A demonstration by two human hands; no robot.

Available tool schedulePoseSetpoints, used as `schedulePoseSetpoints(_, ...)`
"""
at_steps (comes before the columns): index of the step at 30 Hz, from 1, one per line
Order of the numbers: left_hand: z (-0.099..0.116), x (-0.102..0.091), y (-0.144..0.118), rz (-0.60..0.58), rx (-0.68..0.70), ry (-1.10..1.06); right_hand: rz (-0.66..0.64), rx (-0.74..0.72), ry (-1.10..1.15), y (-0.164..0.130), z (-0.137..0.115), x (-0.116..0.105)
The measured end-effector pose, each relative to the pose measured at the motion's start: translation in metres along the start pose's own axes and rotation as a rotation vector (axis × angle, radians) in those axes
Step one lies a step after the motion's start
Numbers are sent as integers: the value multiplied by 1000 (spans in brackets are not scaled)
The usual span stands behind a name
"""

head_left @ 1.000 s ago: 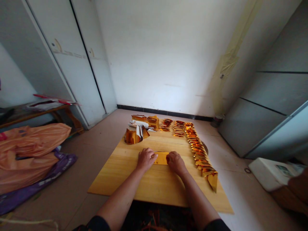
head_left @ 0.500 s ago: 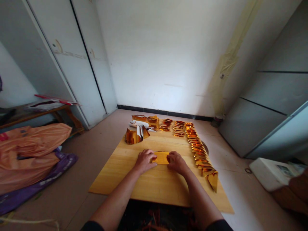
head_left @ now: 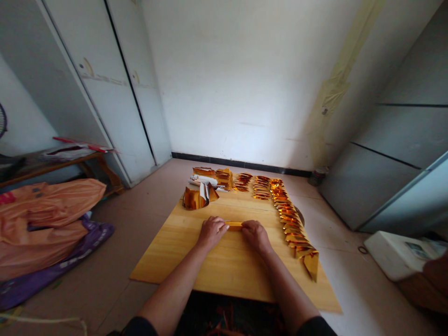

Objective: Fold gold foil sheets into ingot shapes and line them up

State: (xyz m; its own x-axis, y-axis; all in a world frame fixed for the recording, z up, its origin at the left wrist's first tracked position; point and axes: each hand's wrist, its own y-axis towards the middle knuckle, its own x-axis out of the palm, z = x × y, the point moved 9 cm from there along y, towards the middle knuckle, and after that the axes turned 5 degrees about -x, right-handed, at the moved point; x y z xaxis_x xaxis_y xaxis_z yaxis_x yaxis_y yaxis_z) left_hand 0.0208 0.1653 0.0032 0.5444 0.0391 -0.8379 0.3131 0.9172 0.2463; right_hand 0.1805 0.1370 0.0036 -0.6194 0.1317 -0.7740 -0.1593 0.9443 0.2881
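Note:
Between my two hands lies a narrow strip of folded gold paper (head_left: 234,226), close to the middle of the wooden board (head_left: 224,266). My left hand (head_left: 212,231) pinches its left end, thumb and fingers together. At the right end, the curled fingers of my right hand (head_left: 256,234) grip it the same way. To the right runs a long row of folded gold foil pieces (head_left: 290,219), overlapping one another. Beyond my left hand stands a curved stack of gold and white sheets (head_left: 196,197).
Along the board's far edge are more gold sheets (head_left: 224,178), a white roll (head_left: 203,180) and two short rows of folded foil (head_left: 261,187). Orange and purple bags (head_left: 52,224) lie on the floor at left. A white box (head_left: 395,254) stands at right.
The gold paper was a wider flat rectangle; now it is folded down to a narrow strip. Both hands stay at its ends, with fingers more tightly closed.

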Motion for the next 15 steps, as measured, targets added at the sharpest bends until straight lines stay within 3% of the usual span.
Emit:
schedulePoseSetpoints(7,-6,5,15,13,-151,173,26,255,-130,5,15,3)
schedulePoseSetpoints(15,-7,8,21,-28,-259,303,-10,307,-321,9,14,8)
